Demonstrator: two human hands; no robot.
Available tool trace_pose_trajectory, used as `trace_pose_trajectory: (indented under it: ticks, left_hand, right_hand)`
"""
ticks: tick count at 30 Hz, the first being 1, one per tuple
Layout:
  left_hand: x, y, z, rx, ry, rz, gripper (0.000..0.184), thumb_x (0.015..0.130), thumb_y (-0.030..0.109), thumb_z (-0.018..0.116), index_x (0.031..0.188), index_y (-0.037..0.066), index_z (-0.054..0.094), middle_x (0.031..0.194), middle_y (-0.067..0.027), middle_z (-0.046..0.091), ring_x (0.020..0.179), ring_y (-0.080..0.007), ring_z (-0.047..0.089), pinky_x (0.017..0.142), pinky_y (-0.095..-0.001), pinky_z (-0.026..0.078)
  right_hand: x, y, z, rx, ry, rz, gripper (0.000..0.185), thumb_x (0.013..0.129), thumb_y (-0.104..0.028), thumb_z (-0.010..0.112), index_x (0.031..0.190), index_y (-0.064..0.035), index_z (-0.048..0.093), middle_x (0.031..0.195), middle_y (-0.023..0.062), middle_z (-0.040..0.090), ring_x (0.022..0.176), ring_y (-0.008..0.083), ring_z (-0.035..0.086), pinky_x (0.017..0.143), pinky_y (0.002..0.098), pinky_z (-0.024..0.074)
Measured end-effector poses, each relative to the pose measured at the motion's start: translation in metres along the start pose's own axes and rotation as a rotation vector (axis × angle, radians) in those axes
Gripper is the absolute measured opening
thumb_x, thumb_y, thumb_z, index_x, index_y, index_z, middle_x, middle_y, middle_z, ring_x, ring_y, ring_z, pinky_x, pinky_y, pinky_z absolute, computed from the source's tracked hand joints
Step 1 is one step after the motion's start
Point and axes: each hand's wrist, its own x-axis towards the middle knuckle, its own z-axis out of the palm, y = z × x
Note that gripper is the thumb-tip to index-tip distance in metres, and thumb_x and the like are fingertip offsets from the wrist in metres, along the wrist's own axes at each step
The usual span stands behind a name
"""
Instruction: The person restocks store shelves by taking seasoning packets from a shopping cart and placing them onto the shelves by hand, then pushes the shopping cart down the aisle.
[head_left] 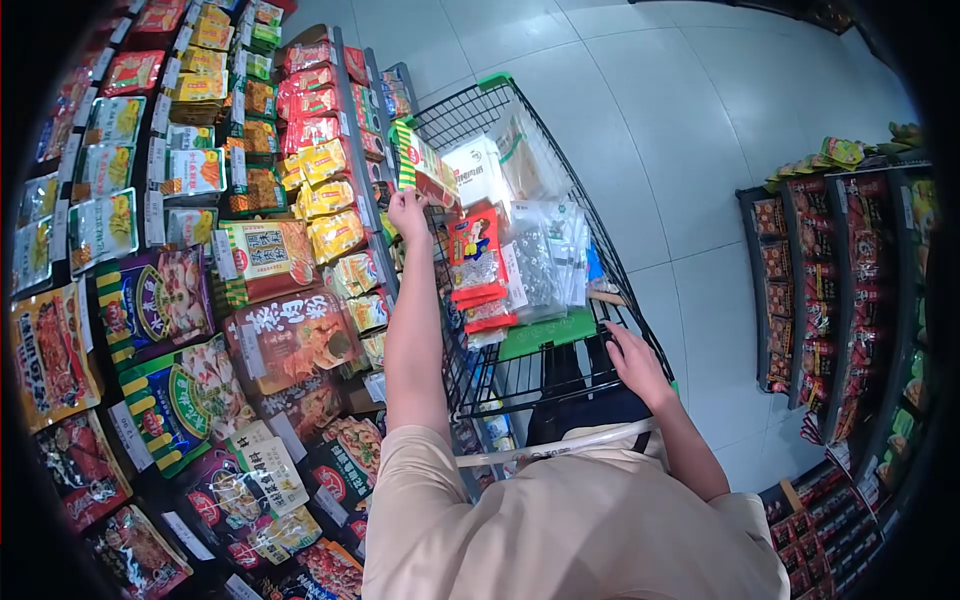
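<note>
My left hand (408,212) is closed on the near edge of a seasoning packet (436,178) with a green-and-yellow striped end. That packet is over the left side of a black wire shopping cart (568,158), near the shelf. My right hand (637,366) lies on the cart's near right rim with its fingers stretched out, gripping nothing. Inside the cart are red snack packets (477,262), a white printed packet (475,172), and clear plastic bags (545,265). Above them in the cart, a clear bag with pale brown contents (527,155) leans against the far right side.
On my left, a tall shelf holds rows of seasoning pouches (325,235) and larger packets (188,400), with price tags along its edges. Another rack of packaged goods (815,290) stands on the right. Between them runs a grey tiled floor (660,130).
</note>
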Motion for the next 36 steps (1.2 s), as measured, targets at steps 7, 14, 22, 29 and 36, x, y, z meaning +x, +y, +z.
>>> trace_pose_trajectory:
  ticks: [7, 14, 22, 29, 36]
  left_hand:
    - [-0.106, 0.113, -0.072, 0.024, -0.184, 0.267, 0.021, 0.103, 0.020, 0.058, 0.090, 0.004, 0.060, 0.079, 0.0064, 0.053, 0.070, -0.0016, 0.041, 0.061, -0.0216, 0.032]
    - [-0.264, 0.238, -0.172, -0.213, -0.218, 0.350, 0.009, 0.103, 0.009, 0.053, 0.109, 0.002, 0.056, 0.105, -0.0057, 0.064, 0.095, -0.0110, 0.058, 0.087, -0.0279, 0.044]
    - [-0.391, 0.302, -0.238, -0.168, -0.059, 0.424, 0.013, 0.104, 0.012, 0.052, 0.101, 0.000, 0.056, 0.103, -0.0091, 0.064, 0.090, -0.0126, 0.060, 0.086, -0.0283, 0.047]
    - [-0.435, 0.316, -0.247, -0.205, -0.177, 0.565, 0.022, 0.104, 0.018, 0.052, 0.091, 0.001, 0.050, 0.088, -0.0131, 0.056, 0.056, -0.0216, 0.060, 0.049, -0.0322, 0.052]
    - [-0.361, 0.328, -0.233, -1.138, -0.993, 0.789, 0.011, 0.102, 0.010, 0.048, 0.094, 0.004, 0.051, 0.091, -0.0075, 0.058, 0.068, -0.0188, 0.065, 0.063, -0.0304, 0.056]
  right_hand:
    - [-0.008, -0.004, -0.003, -0.005, 0.005, -0.055, 0.036, 0.097, -0.017, 0.058, 0.131, -0.0033, 0.056, 0.122, 0.0212, 0.065, 0.110, 0.0399, 0.062, 0.094, 0.0463, 0.0506]
    - [0.008, -0.009, -0.001, 0.008, -0.091, -0.195, 0.038, 0.097, -0.017, 0.057, 0.133, -0.0023, 0.055, 0.122, 0.0226, 0.064, 0.109, 0.0413, 0.062, 0.092, 0.0478, 0.0505]
    - [0.011, -0.053, 0.003, 0.009, -0.267, -0.314, 0.040, 0.099, -0.021, 0.055, 0.134, -0.0022, 0.055, 0.124, 0.0222, 0.064, 0.110, 0.0410, 0.061, 0.094, 0.0478, 0.0494]
    - [-0.002, -0.096, 0.006, 0.253, -0.579, -0.398, 0.043, 0.103, -0.035, 0.053, 0.130, -0.0026, 0.059, 0.121, 0.0195, 0.067, 0.109, 0.0362, 0.065, 0.093, 0.0401, 0.0505]
    - [-0.025, -0.143, 0.007, 0.547, -0.719, -0.312, 0.046, 0.103, -0.036, 0.055, 0.135, -0.0027, 0.057, 0.121, 0.0096, 0.069, 0.112, 0.0181, 0.064, 0.095, 0.0319, 0.0499]
